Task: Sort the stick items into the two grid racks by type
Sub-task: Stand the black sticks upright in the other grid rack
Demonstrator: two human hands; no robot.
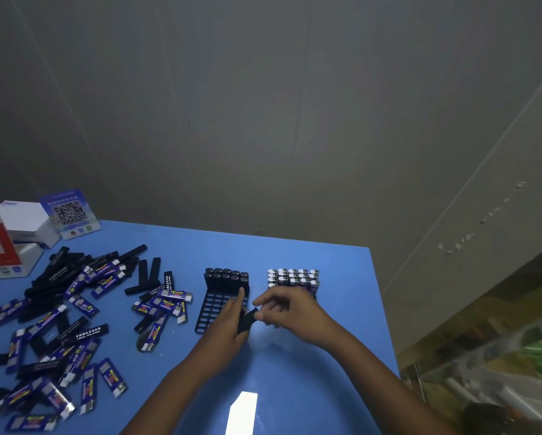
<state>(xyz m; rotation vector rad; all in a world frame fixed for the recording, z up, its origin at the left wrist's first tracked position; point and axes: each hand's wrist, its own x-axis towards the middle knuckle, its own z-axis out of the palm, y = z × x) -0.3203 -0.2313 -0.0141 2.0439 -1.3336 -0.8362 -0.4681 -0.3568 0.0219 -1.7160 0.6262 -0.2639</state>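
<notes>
A black grid rack (207, 312) lies mid-table with several black sticks (226, 277) standing in its far rows. To its right a second rack, mostly hidden behind my right hand, holds several blue sticks with silver tops (293, 277). My left hand (228, 324) and my right hand (287, 312) meet over the black rack's near right corner. Both hold one black stick (247, 321) between them, the right hand pinching its upper end. My left index finger points toward the standing black sticks. Loose black sticks (56, 271) and blue sticks (169, 301) lie in a pile at the left.
The blue table (341, 309) ends at a right edge beside a grey wall. White and red boxes (9, 243) and a QR-code card (70, 213) stand at the far left. A bright light patch (243, 412) reflects on the table near me.
</notes>
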